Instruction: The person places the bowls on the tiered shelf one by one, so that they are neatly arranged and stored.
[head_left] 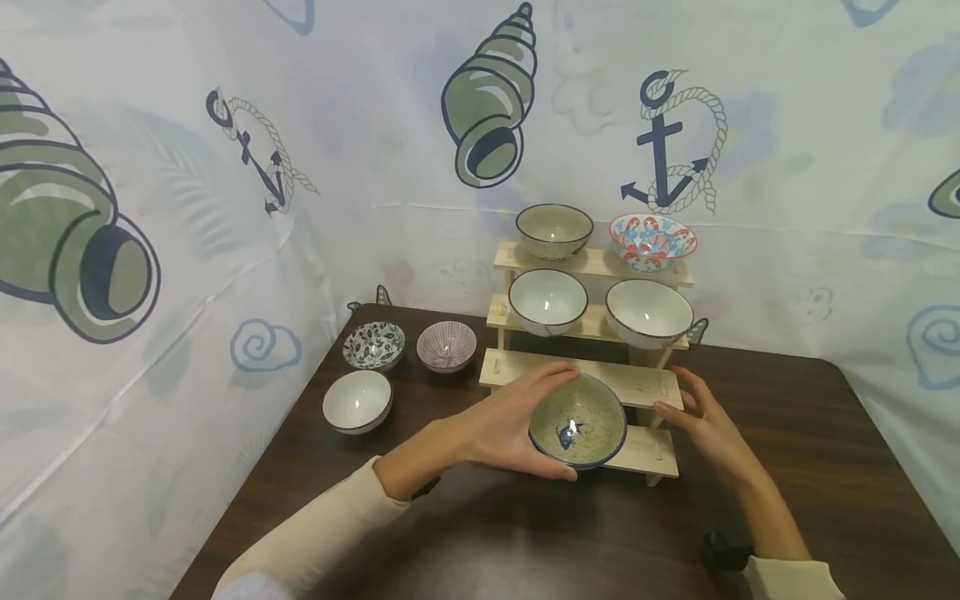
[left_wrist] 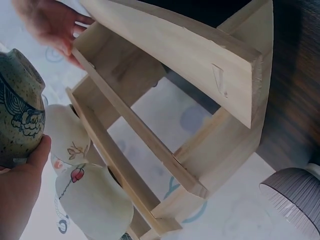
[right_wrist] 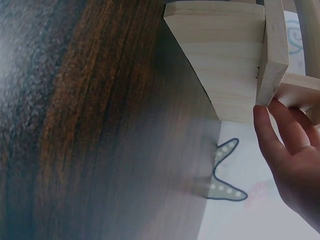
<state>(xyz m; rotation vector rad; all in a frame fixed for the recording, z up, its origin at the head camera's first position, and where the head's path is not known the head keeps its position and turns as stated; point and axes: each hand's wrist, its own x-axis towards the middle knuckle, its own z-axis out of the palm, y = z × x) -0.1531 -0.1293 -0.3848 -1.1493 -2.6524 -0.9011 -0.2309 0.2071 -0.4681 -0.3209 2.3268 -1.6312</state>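
On my feed the left hand (head_left: 512,427) is curled round a speckled bowl (head_left: 588,417), thumb on the near side and fingers on the far side, the bowl's mouth tilted toward the head view. I have that bowl in front of the rack (head_left: 517,365), and the left wrist view shows a gap between the two. My right hand (head_left: 708,429) is partly closed, pinching the right end of the rack's 3rd board (head_left: 645,385) from the top.

The rack stands near the far edge of the worktop (head_left: 795,433). The top board carries an olive bowl (head_left: 553,229) and a red-and-blue bowl (head_left: 651,243); the 2nd carries 2 white bowls (head_left: 548,298). Toward the worktop's far left corner sit a leafy bowl (head_left: 374,346), a striped bowl (head_left: 447,346) and a plain bowl (head_left: 358,402).
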